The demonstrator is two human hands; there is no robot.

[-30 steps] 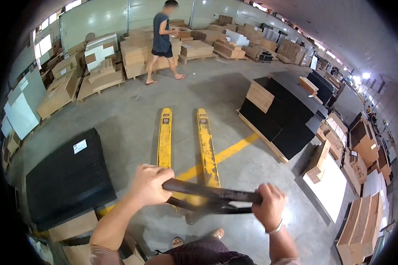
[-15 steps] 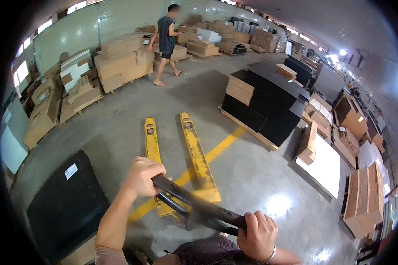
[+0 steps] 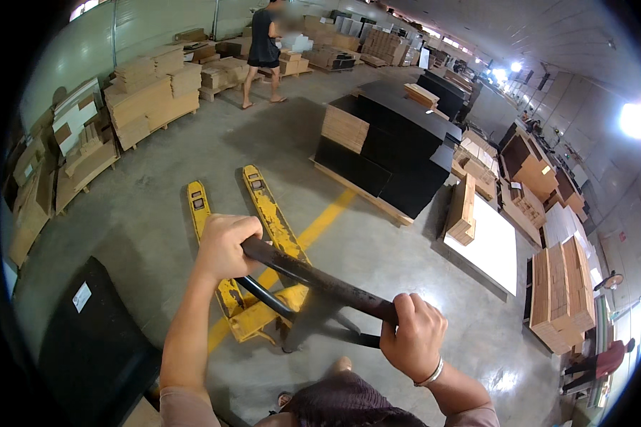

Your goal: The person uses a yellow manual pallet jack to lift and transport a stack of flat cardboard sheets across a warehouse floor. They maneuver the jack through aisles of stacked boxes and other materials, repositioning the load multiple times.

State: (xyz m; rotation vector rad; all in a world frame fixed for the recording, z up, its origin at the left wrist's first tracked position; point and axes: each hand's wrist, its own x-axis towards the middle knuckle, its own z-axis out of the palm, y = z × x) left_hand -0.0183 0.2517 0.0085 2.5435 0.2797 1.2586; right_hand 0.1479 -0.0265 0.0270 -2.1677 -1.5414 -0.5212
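As both hands [image 3: 228,245] [image 3: 414,340] clasp it, the handle [image 3: 317,278] slants between.

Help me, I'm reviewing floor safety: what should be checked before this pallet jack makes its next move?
1. Left hand gripping: ok, closed around the left end of the black handle.
2. Right hand gripping: ok, closed around the handle's right end.
3. Yellow forks unloaded: ok, no load shows on them.
4. Forks apart from the black stack: ok, they do not touch; the stack stands ahead to the right.
5. Person in the dark sleeveless top aware of the jack: cannot tell; they stand beyond the forks.
6. Wheels unobstructed: cannot tell, they are not clearly visible.
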